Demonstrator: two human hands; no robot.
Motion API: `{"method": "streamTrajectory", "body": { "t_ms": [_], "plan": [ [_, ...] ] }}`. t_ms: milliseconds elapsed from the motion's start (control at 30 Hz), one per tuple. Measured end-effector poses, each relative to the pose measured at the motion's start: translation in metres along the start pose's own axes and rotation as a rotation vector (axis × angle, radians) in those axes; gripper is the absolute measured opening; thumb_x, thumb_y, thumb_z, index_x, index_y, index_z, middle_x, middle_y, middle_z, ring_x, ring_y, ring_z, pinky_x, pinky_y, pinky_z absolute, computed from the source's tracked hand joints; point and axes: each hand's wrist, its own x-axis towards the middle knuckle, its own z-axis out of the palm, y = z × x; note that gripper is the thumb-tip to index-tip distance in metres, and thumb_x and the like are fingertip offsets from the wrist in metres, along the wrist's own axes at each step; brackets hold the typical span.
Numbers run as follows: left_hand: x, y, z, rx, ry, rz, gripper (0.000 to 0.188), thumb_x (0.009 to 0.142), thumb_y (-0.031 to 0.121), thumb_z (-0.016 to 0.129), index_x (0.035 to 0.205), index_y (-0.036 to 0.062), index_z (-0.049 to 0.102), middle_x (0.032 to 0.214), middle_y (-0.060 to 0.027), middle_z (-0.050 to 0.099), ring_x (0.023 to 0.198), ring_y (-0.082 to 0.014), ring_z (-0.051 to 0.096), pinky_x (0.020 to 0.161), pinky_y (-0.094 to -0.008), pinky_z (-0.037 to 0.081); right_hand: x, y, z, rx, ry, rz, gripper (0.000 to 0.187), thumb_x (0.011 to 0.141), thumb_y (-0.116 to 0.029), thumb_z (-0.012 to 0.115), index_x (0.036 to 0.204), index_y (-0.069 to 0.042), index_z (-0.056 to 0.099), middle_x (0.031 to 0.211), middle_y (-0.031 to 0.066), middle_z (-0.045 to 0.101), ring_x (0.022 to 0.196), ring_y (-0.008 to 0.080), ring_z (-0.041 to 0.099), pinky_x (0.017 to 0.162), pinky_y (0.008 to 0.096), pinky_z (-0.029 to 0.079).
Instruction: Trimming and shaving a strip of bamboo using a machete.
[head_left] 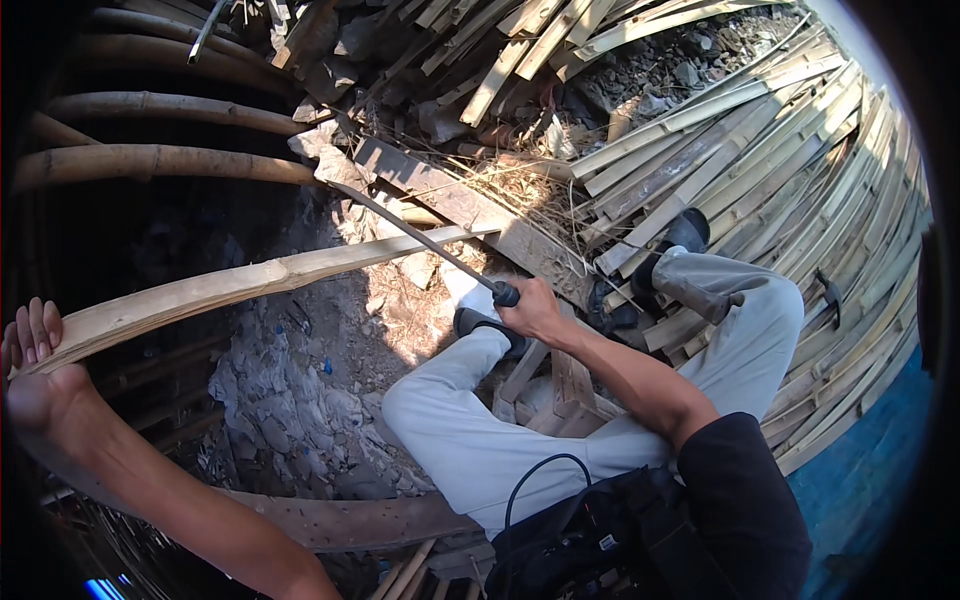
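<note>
At the far left, my left hand point(40, 360) is closed around one end of a long split bamboo strip point(220, 285). The strip runs rightward, and its other end rests against a worn wooden plank point(520, 243). My right hand point(532, 310) grips the black handle of a long, narrow-bladed knife point(400, 222). From that handle the blade points up and left, crossing over the strip near its far end. Whether the blade touches the strip, I cannot tell. Part of my left hand is lost in the dark rim.
Split bamboo strips point(770, 170) lie in a large pile at right, with more at the top. Round bamboo poles point(190, 165) jut in from upper left. Rubble and scraps point(290, 400) cover the ground near my legs. Something blue point(860, 490) shows at lower right.
</note>
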Motion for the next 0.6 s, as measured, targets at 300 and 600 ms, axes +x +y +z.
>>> {"method": "streamTrajectory", "body": {
  "t_ms": [300,600],
  "plan": [
    [0.089,-0.010,-0.056,-0.196,-0.706,-0.174,0.021,0.065,0.010,0.049,0.059,0.0130,0.029,0.052,-0.0031,0.025,0.047,-0.0133,0.026,0.048,-0.0258,0.027,0.020,0.111,0.012,-0.300,-0.047,0.358,0.033,0.071,-0.017,0.056,0.087,0.010,0.066,0.089,0.0343,0.062,0.092,0.0437,0.064,0.081,0.0475,0.051],
    [0.049,-0.016,-0.033,-0.278,-0.571,-0.195,0.021,0.069,0.010,0.046,0.057,0.0130,0.030,0.048,-0.0001,0.025,0.041,-0.0113,0.024,0.041,-0.0251,0.023,0.002,0.049,-0.041,-0.188,-0.158,0.505,0.033,0.073,-0.020,0.060,0.079,0.013,0.063,0.072,0.0237,0.065,0.065,0.0315,0.067,0.058,0.0400,0.052]
  ]
}}
